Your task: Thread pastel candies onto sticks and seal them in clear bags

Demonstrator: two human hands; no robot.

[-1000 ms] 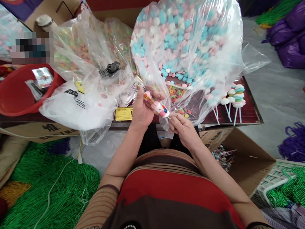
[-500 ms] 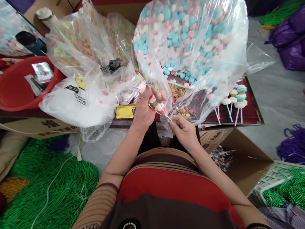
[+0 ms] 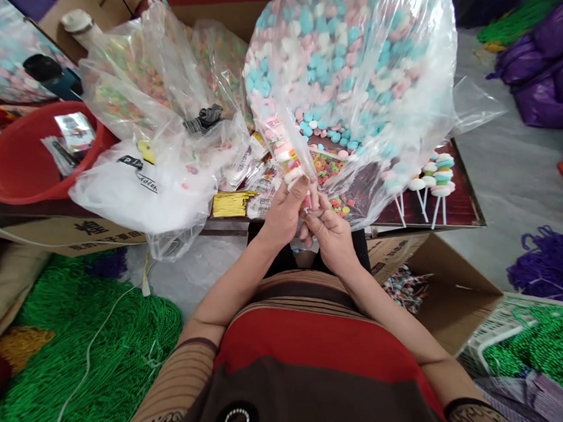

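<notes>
A wrapped candy lollipop (image 3: 289, 161) stands upright between my hands at the table's front edge, its printed wrapper reaching up over the big clear bag. My left hand (image 3: 286, 209) is closed round its lower part. Fingers of my right hand (image 3: 328, 231) pinch at the bottom end, where the stick is mostly hidden. Yellow twist ties (image 3: 230, 204) lie left of my hands, beside flat printed wrappers (image 3: 262, 193). The large clear bag (image 3: 350, 67) of pink, white and blue candies rises behind. Unwrapped candy sticks (image 3: 441, 174) lie at the table's right end.
A red basin (image 3: 25, 152) and a white plastic bag (image 3: 137, 191) occupy the left side. Below the table on the right are an open carton (image 3: 455, 291) holding lollipops and a white basket (image 3: 475, 339) of green beads. More green beads (image 3: 105, 328) cover the floor at left.
The lollipop has turned from slanting to upright, with its wrapper now above my left hand. My left hand has moved right and down, and my hands are closer together.
</notes>
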